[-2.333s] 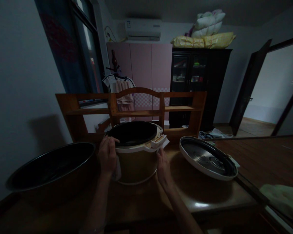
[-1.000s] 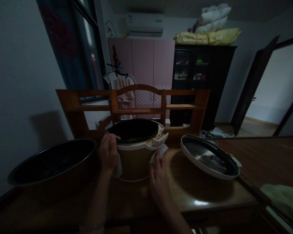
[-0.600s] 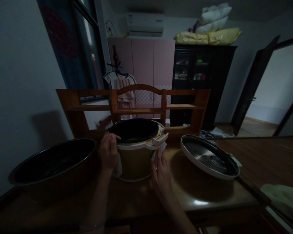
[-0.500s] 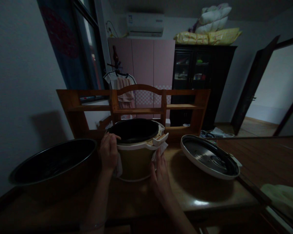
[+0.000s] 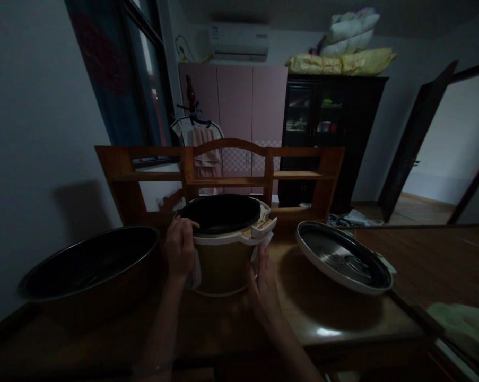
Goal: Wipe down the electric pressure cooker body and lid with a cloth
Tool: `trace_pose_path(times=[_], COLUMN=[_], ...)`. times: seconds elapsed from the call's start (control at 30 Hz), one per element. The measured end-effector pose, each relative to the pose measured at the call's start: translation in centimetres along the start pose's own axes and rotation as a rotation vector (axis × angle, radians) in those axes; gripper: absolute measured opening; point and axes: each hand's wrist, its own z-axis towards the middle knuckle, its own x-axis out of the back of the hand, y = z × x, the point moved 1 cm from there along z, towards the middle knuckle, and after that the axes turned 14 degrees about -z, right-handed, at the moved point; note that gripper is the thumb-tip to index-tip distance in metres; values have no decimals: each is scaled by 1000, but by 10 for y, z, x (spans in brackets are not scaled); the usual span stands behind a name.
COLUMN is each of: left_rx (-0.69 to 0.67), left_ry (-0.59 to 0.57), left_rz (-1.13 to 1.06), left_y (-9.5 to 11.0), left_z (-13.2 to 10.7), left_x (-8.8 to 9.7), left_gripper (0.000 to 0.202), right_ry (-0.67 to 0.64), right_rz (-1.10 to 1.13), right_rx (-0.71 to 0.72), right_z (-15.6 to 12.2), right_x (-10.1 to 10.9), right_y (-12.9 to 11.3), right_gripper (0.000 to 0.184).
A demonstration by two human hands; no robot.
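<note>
A rice cooker (image 5: 222,268) with an olive-gold body and a white rim stands upright on the wooden desk, its lid off and its inside dark. My left hand (image 5: 180,248) is closed on the left side of the rim, thumb toward the opening. Low on the right side, my right hand (image 5: 264,289) presses a white cloth (image 5: 266,243) against the body, below the white latch (image 5: 263,228). A pale piece (image 5: 197,269) hangs beside my left wrist; I cannot tell whether it is cloth or a handle. The round lid (image 5: 346,261) lies at the right, metal inner side up.
A large dark basin (image 5: 90,297) stands left of the cooker, near the wall. Behind the cooker rises a wooden shelf rack (image 5: 228,181). The desk (image 5: 314,329) ends at the right beside a lower brown surface (image 5: 434,260) with pale green fabric (image 5: 462,323).
The whole view has shifted very slightly. Both hands keep nearly the same places on the cooker, and the lid and basin have not moved.
</note>
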Motion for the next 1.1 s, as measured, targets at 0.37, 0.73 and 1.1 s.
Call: trace_pose_path(times=[0.37,0.73,1.1], left_rx=[3,-2,1], left_ry=[-4,0,-4], left_rz=[-5,-4,-7], left_y=[1,-1,-1], left_z=[0,0,1], left_x=[1,0,1], left_gripper=[41,39,39], right_ry=[-5,-11,-89], right_rz=[226,319,600], right_rx=[-91,-140,-306], right_z=[1,4,-11], right_x=[-7,-7,-12], right_y=[4,6,1], right_gripper=[64,65,66])
